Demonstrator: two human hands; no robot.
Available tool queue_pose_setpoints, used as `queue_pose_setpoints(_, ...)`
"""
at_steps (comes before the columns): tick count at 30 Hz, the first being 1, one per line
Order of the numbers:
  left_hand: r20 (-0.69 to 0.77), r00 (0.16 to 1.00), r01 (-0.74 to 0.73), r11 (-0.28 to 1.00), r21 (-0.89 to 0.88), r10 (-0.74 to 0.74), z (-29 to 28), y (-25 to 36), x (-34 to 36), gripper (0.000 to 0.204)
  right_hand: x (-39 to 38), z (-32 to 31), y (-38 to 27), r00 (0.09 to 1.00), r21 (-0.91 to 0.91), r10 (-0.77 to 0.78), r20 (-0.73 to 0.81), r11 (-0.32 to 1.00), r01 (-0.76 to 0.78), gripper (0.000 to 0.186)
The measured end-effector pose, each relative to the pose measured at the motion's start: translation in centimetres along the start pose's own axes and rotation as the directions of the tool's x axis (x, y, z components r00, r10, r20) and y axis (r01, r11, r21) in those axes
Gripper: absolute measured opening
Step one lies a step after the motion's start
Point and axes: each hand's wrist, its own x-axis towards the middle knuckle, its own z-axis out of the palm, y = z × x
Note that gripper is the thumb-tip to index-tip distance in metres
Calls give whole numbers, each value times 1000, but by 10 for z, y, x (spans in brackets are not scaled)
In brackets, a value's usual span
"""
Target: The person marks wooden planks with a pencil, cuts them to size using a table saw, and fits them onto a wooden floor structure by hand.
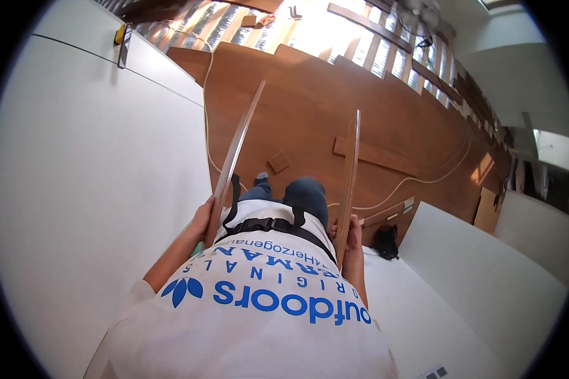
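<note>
I have the left hand (201,215) closed on the left plank (239,141) and the right hand (354,233) gripping the right plank (350,165), each near its body-side end; both long axes reach forward, well apart, above the brown floor (297,95).

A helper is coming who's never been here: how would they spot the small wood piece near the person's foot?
On the brown floor, look between the left board, held in the left hand, and the right board, held in the right hand. Just beyond the socked foot, slightly right, lies the small wood piece. It is short and squarish, unlike the long loose plank farther right.
</note>
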Motion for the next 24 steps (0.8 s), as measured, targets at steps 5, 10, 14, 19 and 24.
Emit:
queue_pose_setpoints(5, -40, 995, -86, 994, 65, 89, 19, 93, 55, 59, 67, 70, -94, 996, -74, -37, -79, 997, 31, 51)
queue_pose_setpoints(10, -54, 997, -58, 997, -60, 55, 48, 192, 94, 57, 181, 147, -231, 998, -250, 1, 70, 968, 17, 47)
queue_pose_setpoints(14, -320, 941, -107, 994, 32, 112, 83, 253, 94, 65, 252, 267, -352, 998, -485, 22, 50, 874, 6, 40)
queue_pose_setpoints(19, -370, 929, -68, 985, -157, 5, 94, 372, 96, 65, 343, 452, -463, 998, -686, 53, 42, 727, -10, 31)
queue_pose_setpoints(24, -362, 932, -137, 904, -404, -20, 76, 407, 205, 64, 428, 618, -501, 981, -767, 158, 116, 641, -13, 33)
